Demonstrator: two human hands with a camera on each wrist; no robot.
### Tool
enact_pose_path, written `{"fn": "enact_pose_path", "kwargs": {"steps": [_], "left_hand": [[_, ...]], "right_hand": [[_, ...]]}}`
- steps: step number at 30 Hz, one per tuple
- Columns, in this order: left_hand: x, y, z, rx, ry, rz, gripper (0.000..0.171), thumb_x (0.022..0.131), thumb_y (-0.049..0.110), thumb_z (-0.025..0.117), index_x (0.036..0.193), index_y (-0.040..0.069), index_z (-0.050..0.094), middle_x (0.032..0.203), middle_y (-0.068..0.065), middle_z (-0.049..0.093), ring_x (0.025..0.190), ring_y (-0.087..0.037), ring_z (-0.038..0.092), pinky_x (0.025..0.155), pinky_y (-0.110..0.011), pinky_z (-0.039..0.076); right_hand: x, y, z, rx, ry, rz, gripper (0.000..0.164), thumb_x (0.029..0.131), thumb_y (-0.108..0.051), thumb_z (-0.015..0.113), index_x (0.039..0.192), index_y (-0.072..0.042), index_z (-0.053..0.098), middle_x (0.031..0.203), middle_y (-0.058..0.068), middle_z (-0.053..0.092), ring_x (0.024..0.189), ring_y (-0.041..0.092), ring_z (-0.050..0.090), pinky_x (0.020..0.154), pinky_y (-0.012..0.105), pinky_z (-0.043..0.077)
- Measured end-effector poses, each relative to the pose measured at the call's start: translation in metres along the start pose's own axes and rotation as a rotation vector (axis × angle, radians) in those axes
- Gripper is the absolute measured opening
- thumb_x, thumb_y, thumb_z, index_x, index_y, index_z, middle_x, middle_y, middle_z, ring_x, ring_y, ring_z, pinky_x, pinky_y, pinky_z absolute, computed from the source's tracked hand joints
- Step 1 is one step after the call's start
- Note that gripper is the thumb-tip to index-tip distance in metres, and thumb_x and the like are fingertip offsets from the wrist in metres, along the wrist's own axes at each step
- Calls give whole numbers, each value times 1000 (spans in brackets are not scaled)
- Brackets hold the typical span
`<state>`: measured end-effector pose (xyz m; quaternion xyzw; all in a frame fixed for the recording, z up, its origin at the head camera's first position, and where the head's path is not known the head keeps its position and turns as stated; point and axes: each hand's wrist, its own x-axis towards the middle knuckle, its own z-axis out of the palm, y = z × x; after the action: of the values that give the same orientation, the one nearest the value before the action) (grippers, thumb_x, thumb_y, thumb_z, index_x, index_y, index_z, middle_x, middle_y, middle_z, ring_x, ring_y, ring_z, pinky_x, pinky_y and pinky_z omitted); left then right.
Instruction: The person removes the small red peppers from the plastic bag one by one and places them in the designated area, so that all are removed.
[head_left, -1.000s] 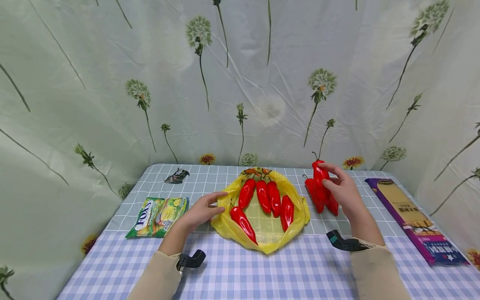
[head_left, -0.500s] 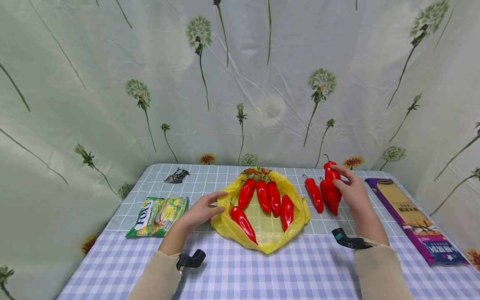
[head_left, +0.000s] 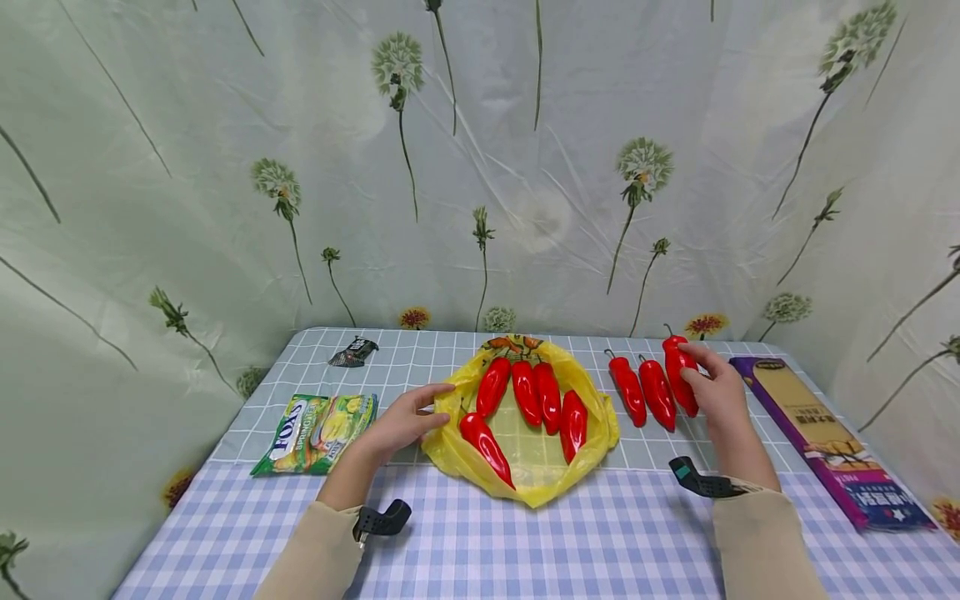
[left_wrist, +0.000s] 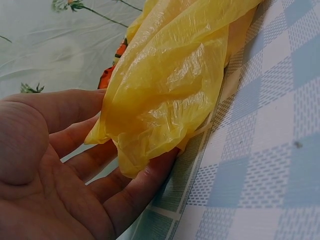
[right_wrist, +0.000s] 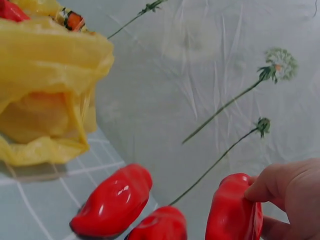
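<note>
Red peppers with thin stems are in two groups in the head view. My right hand pinches one glossy red pepper between thumb and fingers; its tip is close to the table. Just left of it lie two more, a middle pepper and a left pepper. Several peppers rest inside an opened yellow plastic bag at the centre. On the bag's left side, my left hand touches the outside with relaxed fingers, the fingertips partly covered by the plastic.
A green snack packet lies to the left, and a small black wrapper sits behind it. At the right edge is a long purple-and-gold package. A floral curtain hangs behind the table.
My right hand has moved rightward and lowered with its pepper, to the right of the other two loose ones, which are now fully visible. The left hand and the bag have stayed put.
</note>
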<state>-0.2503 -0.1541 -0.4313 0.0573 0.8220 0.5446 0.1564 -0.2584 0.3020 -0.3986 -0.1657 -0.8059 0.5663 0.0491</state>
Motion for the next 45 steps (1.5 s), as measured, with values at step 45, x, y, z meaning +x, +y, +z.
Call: {"fn": "enact_pose_path", "kwargs": {"steps": [45], "left_hand": [[0, -1, 2, 6, 15, -6, 47, 95, 20, 67, 140, 27, 57, 148, -8, 52, 119, -25, 60, 79, -31, 57]], "right_hand": [[15, 41, 6, -120, 59, 57, 49, 103, -14, 46, 151, -12, 42, 159, 25, 31, 144, 45, 31, 112, 55, 40]]}}
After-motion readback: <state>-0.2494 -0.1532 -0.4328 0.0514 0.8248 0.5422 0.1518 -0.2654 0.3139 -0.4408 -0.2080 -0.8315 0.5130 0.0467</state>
